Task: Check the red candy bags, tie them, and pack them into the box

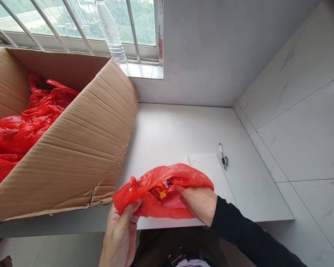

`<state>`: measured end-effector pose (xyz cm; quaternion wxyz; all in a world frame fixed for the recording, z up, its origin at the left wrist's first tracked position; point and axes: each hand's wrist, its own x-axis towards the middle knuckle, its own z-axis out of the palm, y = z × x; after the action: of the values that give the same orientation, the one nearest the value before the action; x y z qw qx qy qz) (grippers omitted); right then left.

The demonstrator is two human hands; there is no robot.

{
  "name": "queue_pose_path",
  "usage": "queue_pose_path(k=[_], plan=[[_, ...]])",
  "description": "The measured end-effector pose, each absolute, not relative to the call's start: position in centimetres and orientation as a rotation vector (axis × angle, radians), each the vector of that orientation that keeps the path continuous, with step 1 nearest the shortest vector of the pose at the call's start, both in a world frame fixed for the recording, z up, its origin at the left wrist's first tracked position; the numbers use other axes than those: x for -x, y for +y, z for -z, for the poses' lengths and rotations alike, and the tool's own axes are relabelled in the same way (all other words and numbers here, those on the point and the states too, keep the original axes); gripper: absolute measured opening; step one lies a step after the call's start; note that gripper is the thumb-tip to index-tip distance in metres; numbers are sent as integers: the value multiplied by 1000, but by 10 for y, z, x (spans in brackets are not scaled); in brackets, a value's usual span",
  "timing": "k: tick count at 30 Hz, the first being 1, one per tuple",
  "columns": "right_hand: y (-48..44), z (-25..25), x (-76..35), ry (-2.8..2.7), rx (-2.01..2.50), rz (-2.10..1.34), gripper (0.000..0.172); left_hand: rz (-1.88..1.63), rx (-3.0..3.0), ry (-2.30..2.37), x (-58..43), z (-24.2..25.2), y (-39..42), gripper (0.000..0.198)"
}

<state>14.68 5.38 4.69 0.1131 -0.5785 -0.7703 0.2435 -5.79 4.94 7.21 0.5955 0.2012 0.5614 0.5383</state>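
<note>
A thin red plastic bag (172, 171) is stretched between my hands just above the table's front edge, its mouth spread toward me. My left hand (122, 230) pinches the bag near its knotted handle. Inside the opening lies a shiny red packet (161, 190) with yellow and dark print. My right hand (199, 204) reaches into the bag beside the packet; its fingers are partly hidden by plastic, so I cannot tell whether they grip the packet.
A large open cardboard box (80, 148) on the left holds several red plastic bags (30, 122). Behind my hands a sheet of paper (208, 167) lies on the white table (167, 129), with a pen (222, 155) beside it. A clear water bottle (111, 33) stands on the windowsill.
</note>
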Motion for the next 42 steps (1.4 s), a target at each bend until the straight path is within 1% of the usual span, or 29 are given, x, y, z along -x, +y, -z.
queue_pose_path(k=[3,8,10,14,20,24,29,35,36,38,39,41,42], plan=[[58,-43,-150,-2339,1795,-649,33,-1273,-465,1279,59,-70,48,61],[70,-33,-153,-2324,1894,-603,33,-1185,-551,1232,64,-60,43,34],[73,-29,-153,-2305,1910,-613,32,-1151,-608,1217,63,-58,42,28],[76,-27,-153,-2263,1923,-620,28,-1120,-664,1216,63,-56,43,30],[75,-27,-156,-2270,1853,-624,36,-1128,-667,1200,65,-52,42,27],[71,-21,-158,-2243,1832,-604,38,-1131,-671,1202,66,-51,42,23],[63,-18,-165,-2153,1845,-488,29,-1157,-651,1228,68,-53,45,29],[59,-26,-168,-2117,1901,-598,41,-1141,-659,1204,66,-56,45,35],[58,-27,-168,-2141,1904,-607,39,-1144,-656,1205,66,-57,45,35],[56,-28,-169,-2225,1840,-664,25,-1158,-646,1218,65,-56,46,35],[55,-29,-169,-2270,1787,-698,22,-1167,-641,1228,65,-56,46,34],[55,-29,-169,-2324,1683,-730,34,-1177,-643,1235,64,-55,47,32],[55,-30,-169,-2325,1660,-716,34,-1177,-650,1229,64,-55,47,32]])
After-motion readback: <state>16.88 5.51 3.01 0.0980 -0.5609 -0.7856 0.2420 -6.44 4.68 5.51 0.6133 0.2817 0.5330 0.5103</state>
